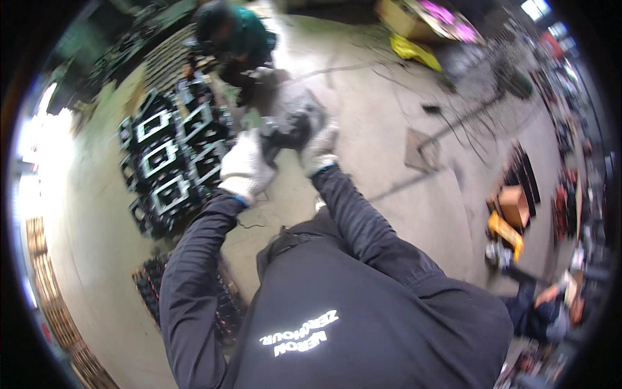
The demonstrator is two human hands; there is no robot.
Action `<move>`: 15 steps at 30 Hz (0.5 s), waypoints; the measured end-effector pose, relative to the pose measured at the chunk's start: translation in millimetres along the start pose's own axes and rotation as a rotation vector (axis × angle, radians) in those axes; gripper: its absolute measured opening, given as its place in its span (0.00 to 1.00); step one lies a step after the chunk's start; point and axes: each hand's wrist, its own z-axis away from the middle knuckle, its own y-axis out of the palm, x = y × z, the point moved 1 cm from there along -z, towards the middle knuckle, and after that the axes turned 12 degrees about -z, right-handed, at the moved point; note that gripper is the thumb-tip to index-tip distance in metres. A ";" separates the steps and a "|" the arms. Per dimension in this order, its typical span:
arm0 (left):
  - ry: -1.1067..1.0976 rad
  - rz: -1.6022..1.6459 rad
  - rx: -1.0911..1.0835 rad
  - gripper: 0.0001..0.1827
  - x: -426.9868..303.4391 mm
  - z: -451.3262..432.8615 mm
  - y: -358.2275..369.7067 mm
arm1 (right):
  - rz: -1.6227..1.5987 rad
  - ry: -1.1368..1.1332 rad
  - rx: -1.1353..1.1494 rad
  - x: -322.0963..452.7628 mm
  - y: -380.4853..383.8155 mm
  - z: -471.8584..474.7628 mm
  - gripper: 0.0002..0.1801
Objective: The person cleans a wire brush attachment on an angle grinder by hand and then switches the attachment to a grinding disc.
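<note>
Both my hands wear white knit gloves with blue cuffs and reach out in front of my body. Between them is a dark metal part (291, 133), blurred, its exact kind unclear. My left hand (248, 163) grips its left side, and my right hand (321, 146) is closed around its right side. To the left of my left hand, several black metal castings or frames (165, 158) with bright machined rectangular faces stand in rows. Just beyond the part is a co-worker in a green top (250, 36), whose pale-gloved hand (267, 75) is smeared by motion.
A pedestal fan's square base (422, 150) stands to the right, cables nearby. Farther back is a cardboard box (401, 19) with a yellow bag (413, 51). Dark parts (150, 284) lie stacked at lower left. Another person (544, 311) is at right, near a yellow object (508, 236).
</note>
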 end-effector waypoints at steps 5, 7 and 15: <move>0.090 0.091 0.000 0.40 -10.5 -4.1 52.7 | 0.054 -0.042 -0.112 26.0 -18.0 26.2 0.23; 0.112 0.148 0.013 0.39 -28.0 -0.8 78.3 | 0.112 -0.085 -0.175 45.2 -48.2 25.4 0.23; 0.020 0.285 0.232 0.40 -76.6 27.7 88.6 | 0.298 0.305 -0.166 150.5 -62.8 84.5 0.51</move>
